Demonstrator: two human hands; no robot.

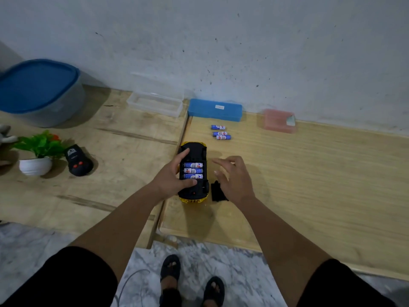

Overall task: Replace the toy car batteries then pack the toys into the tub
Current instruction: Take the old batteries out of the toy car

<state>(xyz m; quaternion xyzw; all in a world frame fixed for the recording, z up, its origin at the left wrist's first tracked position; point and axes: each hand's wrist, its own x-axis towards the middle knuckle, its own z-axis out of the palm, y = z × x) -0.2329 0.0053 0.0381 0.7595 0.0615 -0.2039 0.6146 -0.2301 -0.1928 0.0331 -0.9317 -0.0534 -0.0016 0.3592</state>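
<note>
On the tabletop (309, 173), far left, the tub (39, 91) sits with its blue lid on, so it needs opening before packing. Mid-tabletop the car (193, 172) lies belly-up, three batteries (193, 170) seated in its open bay. The left hand (172, 177) grips the car, fingers closed round its left side; keep that hold firm. The right hand (233, 177), fingers spread and empty, hovers over the black cover (218, 192) lying just right of the car. I judge the cover goes on next: align it first, then press. Three loose batteries (220, 132) lie beyond; the remote (78, 161) waits left, beside a plant (37, 154).
</note>
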